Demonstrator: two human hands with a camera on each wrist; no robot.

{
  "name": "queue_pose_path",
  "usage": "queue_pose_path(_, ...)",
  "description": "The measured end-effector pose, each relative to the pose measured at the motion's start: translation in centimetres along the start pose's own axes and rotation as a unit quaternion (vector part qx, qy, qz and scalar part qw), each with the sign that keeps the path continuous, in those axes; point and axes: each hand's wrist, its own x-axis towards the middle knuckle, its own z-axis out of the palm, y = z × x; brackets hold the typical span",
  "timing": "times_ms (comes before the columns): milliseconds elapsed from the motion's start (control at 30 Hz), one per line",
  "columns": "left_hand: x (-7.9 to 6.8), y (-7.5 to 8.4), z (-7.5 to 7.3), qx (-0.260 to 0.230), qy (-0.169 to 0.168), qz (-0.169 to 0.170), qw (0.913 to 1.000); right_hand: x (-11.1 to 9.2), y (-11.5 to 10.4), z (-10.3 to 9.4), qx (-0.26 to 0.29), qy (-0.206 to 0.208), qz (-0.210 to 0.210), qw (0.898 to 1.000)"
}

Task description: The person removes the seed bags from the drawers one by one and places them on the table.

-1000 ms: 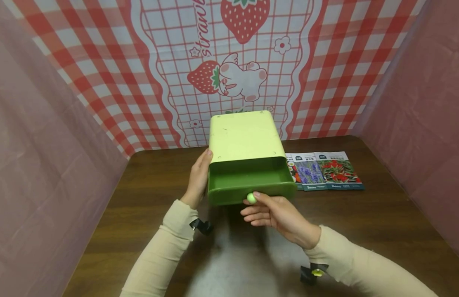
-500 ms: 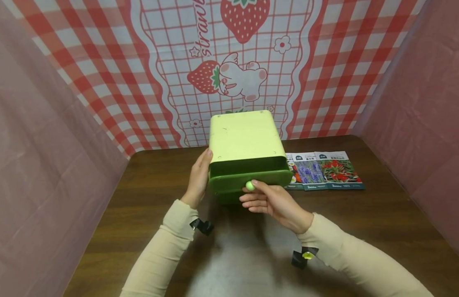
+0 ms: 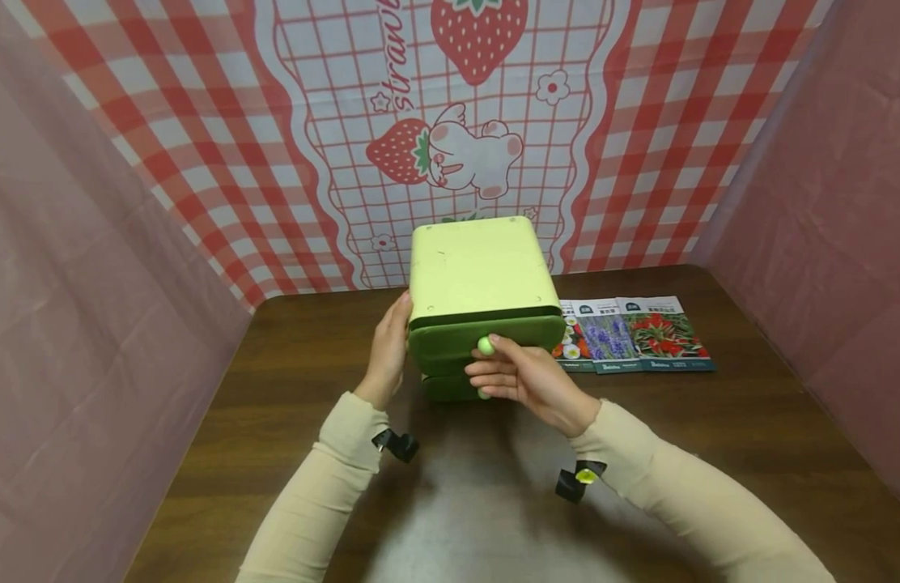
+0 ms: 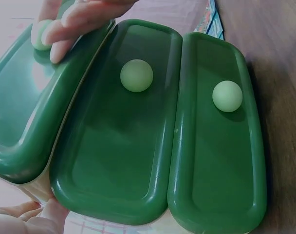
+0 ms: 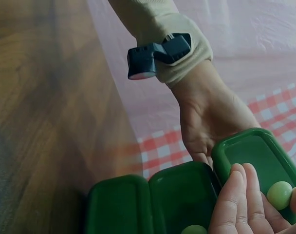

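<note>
A small cabinet (image 3: 482,263) with a pale yellow-green shell stands on the table, its dark green drawers facing me. The top drawer (image 3: 439,346) is nearly in, with a narrow dark gap below the shell's edge. My right hand (image 3: 533,385) pinches that drawer's round light-green knob (image 3: 486,346) between thumb and index finger, the other fingers loosely extended. Against the cabinet's left side rests my left hand (image 3: 387,348), its fingers partly hidden. In the left wrist view, the middle drawer (image 4: 119,131) and bottom drawer (image 4: 218,151) sit level, each with a round knob.
Several overlapping flower seed packets (image 3: 639,336) lie right of the cabinet on the brown wooden table (image 3: 275,453). A red-checked strawberry cloth (image 3: 333,162) hangs behind. Pink curtains (image 3: 821,202) close both sides.
My right hand has pushed the top drawer inward and away from me, so its inside no longer shows. The left hand and the cabinet shell have stayed put.
</note>
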Motion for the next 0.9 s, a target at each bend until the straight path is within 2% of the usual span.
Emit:
queue_pose_path(233, 0.0, -0.1, 0.1, -0.009, -0.001, 0.012, 0.9999, 1.0, -0.2, 0.0, 0.004, 0.003, -0.007, 1.0)
queue_pose_path(467, 0.1, -0.1, 0.2, -0.031, -0.004, 0.006, 0.9995, 1.6, -0.5, -0.2, 0.001, 0.009, -0.008, 1.0)
queue_pose_path(900, 0.1, 0.0, 0.2, -0.012, -0.006, 0.001, 0.9999, 1.6, -0.5, -0.4, 0.0, -0.002, -0.007, 1.0)
